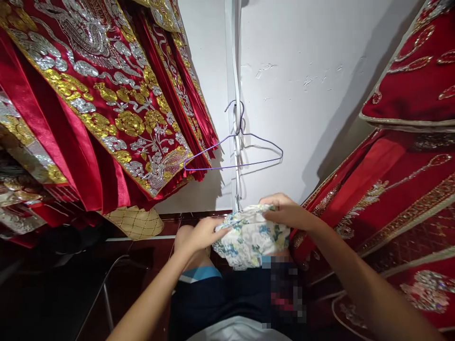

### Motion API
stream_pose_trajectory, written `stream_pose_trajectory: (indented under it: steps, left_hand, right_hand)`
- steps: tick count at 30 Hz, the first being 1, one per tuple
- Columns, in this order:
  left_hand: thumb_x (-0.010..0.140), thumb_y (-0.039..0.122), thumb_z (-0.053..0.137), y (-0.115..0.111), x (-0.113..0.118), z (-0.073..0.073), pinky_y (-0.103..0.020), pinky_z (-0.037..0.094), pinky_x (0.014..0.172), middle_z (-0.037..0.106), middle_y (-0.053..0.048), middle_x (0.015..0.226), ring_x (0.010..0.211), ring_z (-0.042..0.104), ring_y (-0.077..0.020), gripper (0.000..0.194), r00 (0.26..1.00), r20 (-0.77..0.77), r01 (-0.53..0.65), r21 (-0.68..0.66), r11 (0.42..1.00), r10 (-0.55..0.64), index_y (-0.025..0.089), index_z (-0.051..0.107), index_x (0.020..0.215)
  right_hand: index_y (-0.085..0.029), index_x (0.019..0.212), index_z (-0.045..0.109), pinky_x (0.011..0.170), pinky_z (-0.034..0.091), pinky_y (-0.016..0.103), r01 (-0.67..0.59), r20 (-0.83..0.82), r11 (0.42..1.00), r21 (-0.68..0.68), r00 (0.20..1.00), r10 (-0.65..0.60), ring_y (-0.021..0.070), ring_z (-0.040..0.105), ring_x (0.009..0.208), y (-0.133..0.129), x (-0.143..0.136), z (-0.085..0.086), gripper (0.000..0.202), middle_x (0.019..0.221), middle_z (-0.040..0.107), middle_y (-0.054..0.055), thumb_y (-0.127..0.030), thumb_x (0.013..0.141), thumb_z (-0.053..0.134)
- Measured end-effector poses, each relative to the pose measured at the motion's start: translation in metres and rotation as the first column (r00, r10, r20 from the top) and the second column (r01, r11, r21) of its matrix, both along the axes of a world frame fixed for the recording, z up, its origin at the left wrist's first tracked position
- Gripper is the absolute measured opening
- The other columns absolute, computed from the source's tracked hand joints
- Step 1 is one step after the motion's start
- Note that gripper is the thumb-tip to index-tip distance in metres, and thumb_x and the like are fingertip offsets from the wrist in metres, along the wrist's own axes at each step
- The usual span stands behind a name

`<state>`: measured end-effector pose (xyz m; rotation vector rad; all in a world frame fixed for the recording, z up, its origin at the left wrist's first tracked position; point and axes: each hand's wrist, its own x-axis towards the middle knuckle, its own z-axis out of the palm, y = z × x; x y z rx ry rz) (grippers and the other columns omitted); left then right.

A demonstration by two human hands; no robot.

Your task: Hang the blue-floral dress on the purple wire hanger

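A white cloth garment [254, 239] with blue, green and yellow flowers is stretched between my two hands, above my lap. Its exact kind cannot be made out. My left hand [206, 233] grips the left upper edge, thumb laid over the fabric. At the right upper edge my right hand [282, 210] pinches the cloth, fingers behind it and thumb in front. Ahead of the garment, a bare purple wire hanger [232, 166] hangs from a white strap [237, 61] against the wall; neither hand touches it.
Red skirts with gold and silver embroidery [135, 121] hang on the left. More red beaded garments [377, 189] crowd the right side. A white wall [291, 76] stands ahead, with a metal-legged chair [106, 293] at lower left. My knees are below the cloth.
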<state>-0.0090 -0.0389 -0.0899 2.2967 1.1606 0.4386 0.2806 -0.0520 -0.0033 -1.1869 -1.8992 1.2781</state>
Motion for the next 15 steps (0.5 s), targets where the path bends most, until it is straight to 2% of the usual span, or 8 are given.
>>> stream_pose_trajectory:
  steps: [1, 3, 4, 6, 8, 11, 13, 15]
  left_hand:
    - [0.095, 0.056, 0.051, 0.005, -0.013, 0.005, -0.027, 0.027, 0.059, 0.056, -0.001, 0.064, 0.06, 0.046, -0.014, 0.047, 0.995, -0.091, -0.04, 0.048, 0.998, 0.044, 0.016, 0.062, 0.073]
    - [0.094, 0.053, 0.051, 0.014, -0.033, 0.016, -0.028, 0.027, 0.06, 0.056, -0.002, 0.063, 0.059, 0.047, -0.0152, 0.045, 0.977, -0.197, -0.067, 0.086, 0.994, 0.083, 0.017, 0.06, 0.068]
    - [0.094, 0.052, 0.05, 0.018, -0.04, 0.022, -0.028, 0.028, 0.06, 0.054, -0.002, 0.061, 0.059, 0.048, -0.0156, 0.046, 0.975, -0.209, -0.06, 0.079, 0.995, 0.076, 0.017, 0.056, 0.064]
    - [0.093, 0.054, 0.051, 0.023, -0.048, 0.033, -0.028, 0.033, 0.063, 0.05, -0.001, 0.06, 0.062, 0.049, -0.0163, 0.05, 0.984, -0.174, -0.034, 0.04, 0.999, 0.041, 0.018, 0.047, 0.058]
    - [0.091, 0.059, 0.051, 0.024, -0.049, 0.044, -0.03, 0.041, 0.073, 0.045, 0.001, 0.056, 0.061, 0.049, -0.016, 0.055, 0.989, -0.145, -0.013, 0.021, 1.0, 0.016, 0.019, 0.041, 0.054]
    - [0.093, 0.057, 0.049, 0.026, -0.049, 0.062, -0.04, 0.04, 0.1, 0.044, 0.003, 0.05, 0.057, 0.049, -0.0157, 0.052, 0.982, -0.181, -0.025, 0.118, 0.993, 0.046, 0.02, 0.049, 0.057]
    - [0.095, 0.051, 0.045, 0.029, -0.053, 0.07, -0.044, 0.038, 0.105, 0.055, 0.001, 0.056, 0.061, 0.057, -0.0189, 0.043, 0.972, -0.206, -0.062, 0.224, 0.973, 0.11, 0.021, 0.061, 0.069]
    - [0.096, 0.046, 0.041, 0.033, -0.059, 0.075, -0.042, 0.046, 0.094, 0.066, -0.004, 0.068, 0.069, 0.063, -0.0235, 0.039, 0.955, -0.218, -0.136, 0.285, 0.949, 0.203, 0.022, 0.065, 0.078]
  right_hand:
    - [-0.018, 0.081, 0.072, 0.061, 0.04, 0.027, 0.129, 0.065, 0.983, 0.133, 0.988, -0.138, 0.0172, 0.055, 0.066, 0.005, 0.005, 0.0, 0.017, 0.07, 0.062, 0.001, -0.027, 0.07, 0.063]
    - [-0.021, 0.104, 0.074, 0.066, 0.041, 0.029, 0.33, 0.098, 0.865, 0.377, 0.915, -0.391, 0.0185, 0.054, 0.068, 0.022, 0.013, -0.002, 0.037, 0.072, 0.062, 0.0, -0.023, 0.069, 0.061]
    - [-0.022, 0.117, 0.071, 0.067, 0.042, 0.03, 0.378, 0.078, 0.805, 0.457, 0.885, -0.46, 0.0187, 0.053, 0.067, 0.033, 0.015, -0.004, 0.049, 0.072, 0.062, 0.0, -0.022, 0.069, 0.06]
    - [-0.023, 0.135, 0.061, 0.071, 0.044, 0.032, 0.411, -0.001, 0.74, 0.533, 0.875, -0.485, 0.0192, 0.053, 0.067, 0.058, 0.016, -0.007, 0.065, 0.076, 0.065, 0.0, -0.019, 0.071, 0.055]
    - [-0.023, 0.14, 0.057, 0.078, 0.046, 0.034, 0.424, -0.088, 0.724, 0.544, 0.887, -0.454, 0.0212, 0.059, 0.077, 0.084, 0.01, -0.011, 0.068, 0.095, 0.071, 0.005, -0.019, 0.072, 0.051]
    - [-0.02, 0.122, 0.068, 0.088, 0.046, 0.035, 0.417, -0.149, 0.767, 0.487, 0.906, -0.397, 0.024, 0.062, 0.096, 0.115, -0.001, -0.016, 0.05, 0.115, 0.071, 0.009, -0.025, 0.076, 0.048]
    - [-0.018, 0.097, 0.072, 0.081, 0.046, 0.033, 0.395, -0.12, 0.802, 0.449, 0.916, -0.384, 0.0229, 0.062, 0.089, 0.126, -0.004, -0.019, 0.035, 0.1, 0.073, 0.008, -0.029, 0.078, 0.045]
    - [-0.018, 0.075, 0.067, 0.07, 0.042, 0.03, 0.403, -0.083, 0.8, 0.445, 0.908, -0.411, 0.0198, 0.057, 0.074, 0.129, -0.001, -0.022, 0.025, 0.077, 0.069, 0.005, -0.029, 0.076, 0.044]
